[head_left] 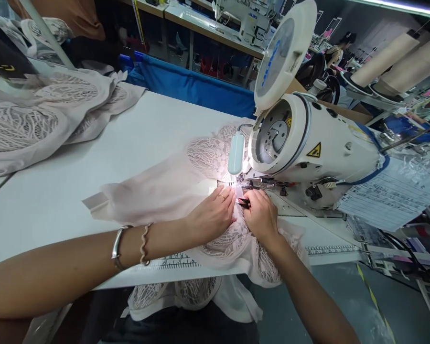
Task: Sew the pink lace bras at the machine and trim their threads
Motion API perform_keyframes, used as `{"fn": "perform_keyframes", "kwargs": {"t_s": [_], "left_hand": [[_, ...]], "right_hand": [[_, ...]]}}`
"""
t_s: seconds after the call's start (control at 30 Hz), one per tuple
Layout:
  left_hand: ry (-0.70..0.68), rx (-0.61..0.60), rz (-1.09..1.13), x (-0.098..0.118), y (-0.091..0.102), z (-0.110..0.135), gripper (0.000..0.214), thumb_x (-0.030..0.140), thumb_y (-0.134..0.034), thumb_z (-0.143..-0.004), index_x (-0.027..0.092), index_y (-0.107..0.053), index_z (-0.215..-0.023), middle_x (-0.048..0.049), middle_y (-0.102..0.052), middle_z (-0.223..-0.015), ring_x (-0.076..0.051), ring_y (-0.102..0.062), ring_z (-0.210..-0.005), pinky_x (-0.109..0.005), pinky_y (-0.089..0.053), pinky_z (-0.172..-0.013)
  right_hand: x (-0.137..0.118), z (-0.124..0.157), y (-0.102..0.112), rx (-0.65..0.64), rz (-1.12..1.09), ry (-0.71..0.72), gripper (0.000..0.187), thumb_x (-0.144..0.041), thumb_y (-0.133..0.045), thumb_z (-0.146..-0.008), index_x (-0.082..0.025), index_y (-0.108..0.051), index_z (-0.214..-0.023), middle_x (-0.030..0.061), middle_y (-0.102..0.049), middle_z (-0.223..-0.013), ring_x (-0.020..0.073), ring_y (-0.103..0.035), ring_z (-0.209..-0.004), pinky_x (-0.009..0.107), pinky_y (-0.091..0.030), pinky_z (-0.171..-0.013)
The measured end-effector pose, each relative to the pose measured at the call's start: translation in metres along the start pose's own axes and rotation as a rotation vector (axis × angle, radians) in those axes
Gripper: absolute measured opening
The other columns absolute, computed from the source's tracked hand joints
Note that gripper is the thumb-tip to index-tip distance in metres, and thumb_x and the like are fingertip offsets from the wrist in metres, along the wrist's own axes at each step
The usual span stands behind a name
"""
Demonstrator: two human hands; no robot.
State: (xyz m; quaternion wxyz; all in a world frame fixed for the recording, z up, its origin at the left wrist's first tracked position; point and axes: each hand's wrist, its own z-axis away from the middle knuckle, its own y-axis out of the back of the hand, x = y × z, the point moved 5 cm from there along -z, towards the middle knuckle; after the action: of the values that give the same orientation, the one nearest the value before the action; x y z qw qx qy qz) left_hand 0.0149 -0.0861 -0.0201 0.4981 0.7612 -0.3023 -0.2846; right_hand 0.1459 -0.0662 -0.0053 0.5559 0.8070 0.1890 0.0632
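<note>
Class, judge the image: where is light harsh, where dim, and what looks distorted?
Head view: glare bleaches the pale fabric below the pale green fixture; head view: deep shadow lies under the far table; head view: the left forearm seems stretched toward the picture's edge, likely by lens distortion.

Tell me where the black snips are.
In the head view, the black snips sit just right of centre, in the grip of the right hand, beside the left hand.

Left hand [212, 216] on lace garment [204, 157]
</note>
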Motion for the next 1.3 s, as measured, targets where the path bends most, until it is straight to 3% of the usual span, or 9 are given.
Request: {"fn": "perform_keyframes", "kwargs": {"t_s": [0.13, 0.23, 0.47, 0.63, 0.8, 1.1, 1.3], "left_hand": [[0.012, 0.047, 0.084, -0.002, -0.005, -0.002, 0.048, 0.03, -0.039, -0.103, -0.004, -0.057, -0.132, -0.0233, -0.063, -0.131, -0.034, -0.058, -0.123, -0.045, -0.042, -0.107], [-0.003, 0.057, 0.087, -0.002, -0.008, -0.005, 0.053, 0.034, -0.037, -0.103, -0.007, -0.056, -0.131, -0.0254, -0.062, -0.132, -0.032, -0.058, -0.123, -0.041, -0.041, -0.109], [-0.048, -0.043, 0.213, -0.01, -0.001, -0.012, 0.044, 0.036, -0.045, -0.099, 0.0, -0.064, -0.116, -0.0263, -0.063, -0.127, -0.035, -0.059, -0.113, -0.046, -0.047, -0.097], [0.006, -0.047, 0.308, -0.018, -0.001, -0.012, 0.038, 0.037, -0.051, -0.096, 0.005, -0.064, -0.111, -0.0236, -0.059, -0.131, -0.035, -0.056, -0.113, -0.046, -0.045, -0.095], [0.012, -0.016, 0.314, -0.021, -0.003, -0.009, 0.048, 0.041, -0.045, -0.099, 0.003, -0.057, -0.126, -0.0224, -0.058, -0.134, -0.035, -0.053, -0.12, -0.046, -0.039, -0.099], [0.017, -0.044, 0.224, -0.021, -0.002, -0.009, 0.052, 0.044, -0.039, -0.102, 0.002, -0.057, -0.127, -0.0255, -0.058, -0.134, -0.037, -0.053, -0.12, -0.053, -0.034, -0.1], [0.023, -0.041, 0.206, -0.024, -0.002, -0.01, 0.055, 0.045, -0.04, -0.102, 0.001, -0.055, -0.13, -0.026, -0.058, -0.134, -0.038, -0.052, -0.124, -0.055, -0.036, -0.101]], "right_hand": [[0.009, 0.0, -0.007, -0.025, -0.195, -0.115, 0.011, -0.021, -0.051, -0.091, -0.024, -0.048, -0.08, -0.0016, -0.062, -0.068, 0.0163, -0.055, -0.058, 0.026, -0.037, -0.058], [0.011, 0.001, -0.01, -0.023, -0.183, -0.135, 0.008, -0.018, -0.05, -0.089, -0.023, -0.05, -0.084, -0.0017, -0.062, -0.066, 0.0168, -0.057, -0.055, 0.026, -0.038, -0.056], [-0.004, 0.002, -0.008, -0.024, 0.008, 0.082, 0.028, -0.014, -0.036, -0.1, -0.015, -0.064, -0.103, 0.0084, -0.071, -0.083, 0.0196, -0.066, -0.074, 0.028, -0.048, -0.066], [-0.007, 0.003, -0.009, -0.036, 0.071, 0.157, 0.037, -0.014, -0.035, -0.101, -0.011, -0.066, -0.12, 0.0093, -0.071, -0.085, 0.0186, -0.067, -0.076, 0.026, -0.051, -0.07], [-0.008, 0.004, -0.011, 0.0, 0.088, 0.179, 0.039, -0.009, -0.037, -0.098, -0.007, -0.069, -0.12, 0.0083, -0.07, -0.082, 0.0189, -0.066, -0.072, 0.027, -0.051, -0.064], [-0.002, 0.002, -0.016, -0.142, 0.114, 0.088, 0.043, -0.009, -0.04, -0.093, -0.013, -0.065, -0.129, 0.0099, -0.071, -0.09, 0.0192, -0.066, -0.074, 0.026, -0.05, -0.064], [-0.004, -0.003, -0.013, -0.131, 0.077, 0.072, 0.039, -0.008, -0.039, -0.092, -0.013, -0.065, -0.12, 0.0105, -0.073, -0.09, 0.0206, -0.067, -0.075, 0.028, -0.048, -0.065]]}}
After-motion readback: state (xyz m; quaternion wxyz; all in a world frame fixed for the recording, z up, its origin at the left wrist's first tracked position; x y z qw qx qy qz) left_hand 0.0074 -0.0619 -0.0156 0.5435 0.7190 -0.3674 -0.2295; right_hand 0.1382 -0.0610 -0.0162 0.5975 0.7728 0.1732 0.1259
